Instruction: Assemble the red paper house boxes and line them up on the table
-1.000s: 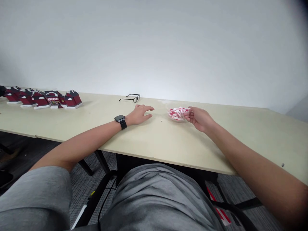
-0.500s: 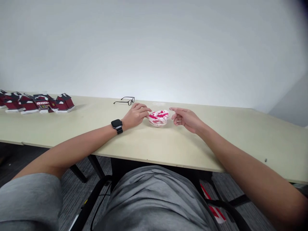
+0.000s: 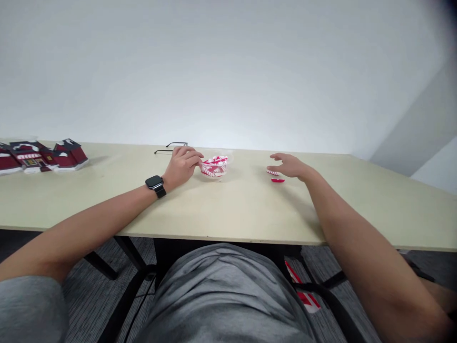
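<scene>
A small clear plastic bowl stands on the table, filled with red and white striped pieces. The fingers of my left hand close on its left rim. To the right of the bowl, my right hand hovers just over the tabletop with fingers apart, holding nothing that I can see. Beneath its fingertips lie a red-and-white striped piece and, slightly nearer to me, a red curved piece.
Dark red model houses with white snow-like trim stand at the far left of the pale table. Black-framed glasses lie behind my left hand, partly covered. A white wall rises behind the table.
My right hand has moved away from the bowl to the right and its fingers have opened. Two small pieces now show on the table under it. The view has turned slightly right.
</scene>
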Available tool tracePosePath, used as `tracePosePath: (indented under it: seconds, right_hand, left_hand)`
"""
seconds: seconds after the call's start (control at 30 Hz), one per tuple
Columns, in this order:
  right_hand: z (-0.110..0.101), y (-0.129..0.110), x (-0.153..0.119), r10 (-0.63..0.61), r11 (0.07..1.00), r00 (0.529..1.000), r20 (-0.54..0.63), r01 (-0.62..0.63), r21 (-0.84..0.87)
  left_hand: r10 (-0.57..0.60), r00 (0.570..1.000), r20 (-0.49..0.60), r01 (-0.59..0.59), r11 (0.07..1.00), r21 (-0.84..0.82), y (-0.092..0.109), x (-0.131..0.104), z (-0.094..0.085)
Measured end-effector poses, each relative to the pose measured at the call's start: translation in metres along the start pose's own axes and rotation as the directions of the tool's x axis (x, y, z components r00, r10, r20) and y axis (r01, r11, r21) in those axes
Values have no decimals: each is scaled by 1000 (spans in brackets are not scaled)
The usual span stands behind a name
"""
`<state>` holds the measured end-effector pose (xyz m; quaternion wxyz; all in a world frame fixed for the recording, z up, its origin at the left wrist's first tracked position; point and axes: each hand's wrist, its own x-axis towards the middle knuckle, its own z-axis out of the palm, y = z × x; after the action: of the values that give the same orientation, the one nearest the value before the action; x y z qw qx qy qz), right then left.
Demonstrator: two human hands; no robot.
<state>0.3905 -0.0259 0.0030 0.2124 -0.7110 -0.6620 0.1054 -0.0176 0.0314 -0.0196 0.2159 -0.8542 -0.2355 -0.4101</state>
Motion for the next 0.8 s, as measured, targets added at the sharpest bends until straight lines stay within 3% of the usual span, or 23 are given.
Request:
tracePosePath:
  seconds: [0.1,0.27,0.37,0.57,0.67,0.8]
  right_hand:
    - [-11,10,-1,-72,990,974,215,97,-107]
    - [-8,21,10,-100,962,945,312,172,-213]
    - [1,23,17,-98,961,944,314,172,-218]
    - [4,25,20,-79,946,974,211,140,-294]
    - [6,29,21,-89,963,965,248,146,-225]
    - [10,29,23,-63,984,980,188,92,-151]
  left_hand:
    - [3,1000,14,-3,1000,-3,0,0,-1]
    - [28,999,38,-28,1000,-8,3,0,-1]
    - [51,998,39,-51,999,-6,6,0,-2]
    - [78,994,82,-79,997,10,13,-1,-6]
    - [78,992,97,-78,997,6,13,-1,-6]
    - [56,993,102,-55,998,-17,13,-1,-5]
